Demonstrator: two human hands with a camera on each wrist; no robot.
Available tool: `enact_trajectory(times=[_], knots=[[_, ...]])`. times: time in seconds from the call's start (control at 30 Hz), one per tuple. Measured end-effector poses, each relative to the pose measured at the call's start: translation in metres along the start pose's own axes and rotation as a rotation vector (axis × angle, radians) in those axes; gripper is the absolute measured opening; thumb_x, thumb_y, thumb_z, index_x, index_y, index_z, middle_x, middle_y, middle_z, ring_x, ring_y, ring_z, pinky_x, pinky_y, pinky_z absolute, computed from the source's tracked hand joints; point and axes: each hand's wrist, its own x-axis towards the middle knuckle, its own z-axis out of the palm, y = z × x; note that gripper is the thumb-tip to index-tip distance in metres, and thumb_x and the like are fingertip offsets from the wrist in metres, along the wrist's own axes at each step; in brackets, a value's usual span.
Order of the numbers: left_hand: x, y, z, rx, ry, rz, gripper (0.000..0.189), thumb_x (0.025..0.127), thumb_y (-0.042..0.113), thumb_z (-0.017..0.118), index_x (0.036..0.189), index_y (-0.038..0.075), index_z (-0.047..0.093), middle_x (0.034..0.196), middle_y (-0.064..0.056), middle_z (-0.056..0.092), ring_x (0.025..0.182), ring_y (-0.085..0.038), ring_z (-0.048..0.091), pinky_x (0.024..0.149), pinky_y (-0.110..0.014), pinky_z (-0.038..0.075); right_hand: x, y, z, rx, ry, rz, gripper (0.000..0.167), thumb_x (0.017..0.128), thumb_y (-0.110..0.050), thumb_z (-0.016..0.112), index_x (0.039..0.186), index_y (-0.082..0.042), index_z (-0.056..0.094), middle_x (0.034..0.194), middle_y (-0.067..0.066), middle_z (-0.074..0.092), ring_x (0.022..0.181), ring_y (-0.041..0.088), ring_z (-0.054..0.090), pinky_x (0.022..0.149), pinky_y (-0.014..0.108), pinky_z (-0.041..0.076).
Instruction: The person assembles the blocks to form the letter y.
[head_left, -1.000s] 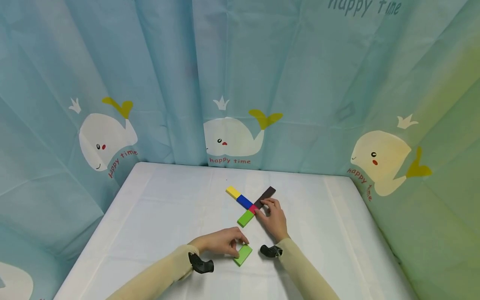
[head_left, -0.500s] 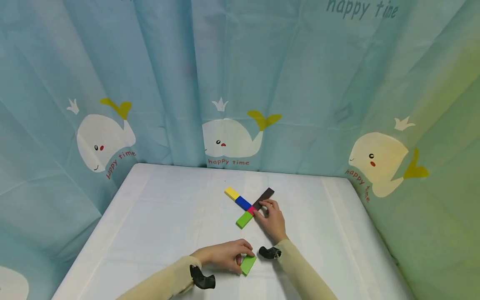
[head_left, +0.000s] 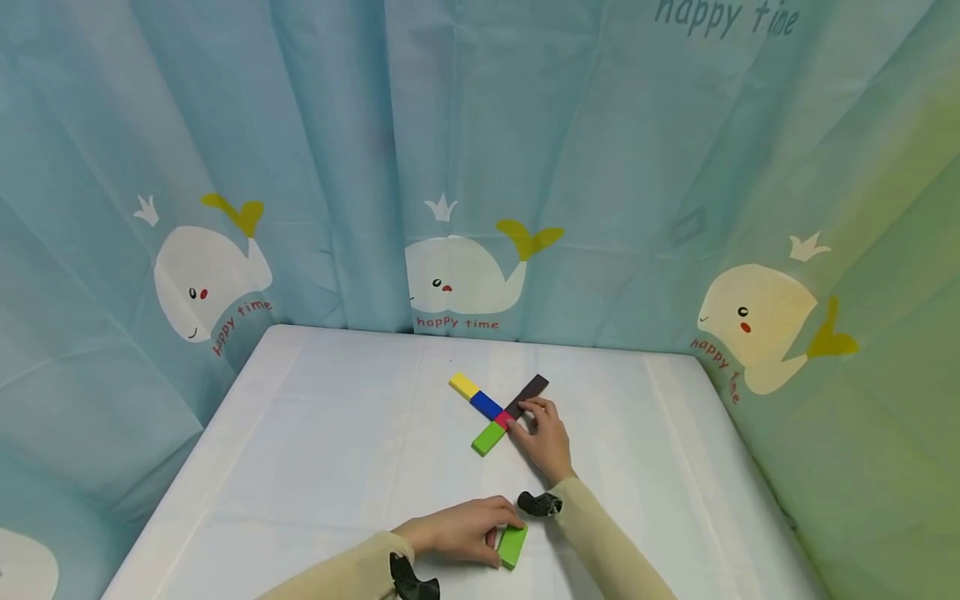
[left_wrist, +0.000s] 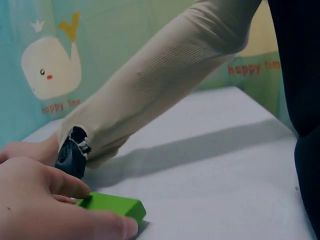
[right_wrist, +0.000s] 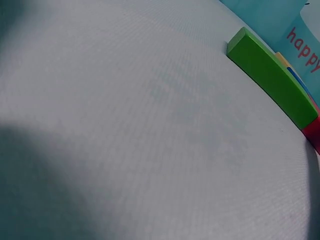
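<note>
In the head view, my left hand (head_left: pixel 468 531) pinches a green block (head_left: pixel 513 546) between thumb and fingers, close over the table's near part. The left wrist view shows the same green block (left_wrist: pixel 112 205) with the thumb along its near side. Farther off, my right hand (head_left: pixel 547 442) has its thumb at a red block (head_left: pixel 504 420) and a fingertip at a black block (head_left: pixel 534 387); I cannot tell whether it grips either. Black, red and another green block (head_left: pixel 489 438) form one line. A blue block (head_left: pixel 487 406) and a yellow block (head_left: pixel 464 386) branch from the red one, toward the back left.
A white-covered table (head_left: pixel 322 433) lies under the blocks. Behind and beside it hangs a blue-green curtain (head_left: pixel 637 167) with printed whales. Each sleeve carries a small black device (head_left: pixel 540 504) at the wrist. The right forearm (head_left: pixel 607 533) stands just right of the left hand.
My left hand has moved right and nearer to me with the green block, which has turned a little. The right hand and the joined line of blocks hold their place.
</note>
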Motion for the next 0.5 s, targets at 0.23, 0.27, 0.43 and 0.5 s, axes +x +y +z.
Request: enact_trajectory(times=[0.23,0.27,0.43,0.5], knots=[[-0.005,-0.004,-0.004,-0.024,0.051,-0.026,0.046,0.088,0.020,0.074,0.130,0.010,0.057,0.126,0.001,0.055,0.074,0.007,0.052,0.073,-0.009,0.043,0.000,-0.001,0.000,0.005,0.003,0.002,0.041,0.085,-0.028,0.078,0.117,-0.005,0.068,0.123,0.011,0.055,0.081,0.018,0.054,0.071,0.037,0.042],[-0.007,-0.005,-0.006,-0.024,0.057,-0.033,0.046,0.088,0.020,0.074,0.130,0.010,0.057,0.127,0.001,0.055,0.074,0.007,0.053,0.074,-0.009,0.043,0.000,-0.001,0.000,0.003,0.003,0.003,0.041,0.085,-0.028,0.078,0.117,-0.005,0.068,0.123,0.011,0.055,0.081,0.018,0.054,0.071,0.036,0.042],[-0.023,-0.013,-0.022,-0.126,0.085,-0.124,0.045,0.089,0.020,0.073,0.131,0.011,0.057,0.131,0.001,0.054,0.077,0.004,0.054,0.074,-0.014,0.046,0.000,0.000,0.000,-0.009,-0.008,0.011,0.043,0.086,-0.031,0.077,0.119,-0.006,0.068,0.124,0.010,0.055,0.082,0.017,0.054,0.072,0.035,0.043],[-0.029,-0.017,-0.029,-0.182,0.098,-0.166,0.046,0.089,0.019,0.073,0.131,0.013,0.058,0.134,0.002,0.054,0.077,0.003,0.054,0.074,-0.016,0.047,0.000,0.001,0.000,-0.011,-0.015,0.017,0.043,0.086,-0.031,0.076,0.119,-0.006,0.067,0.125,0.010,0.055,0.083,0.017,0.054,0.072,0.036,0.043]])
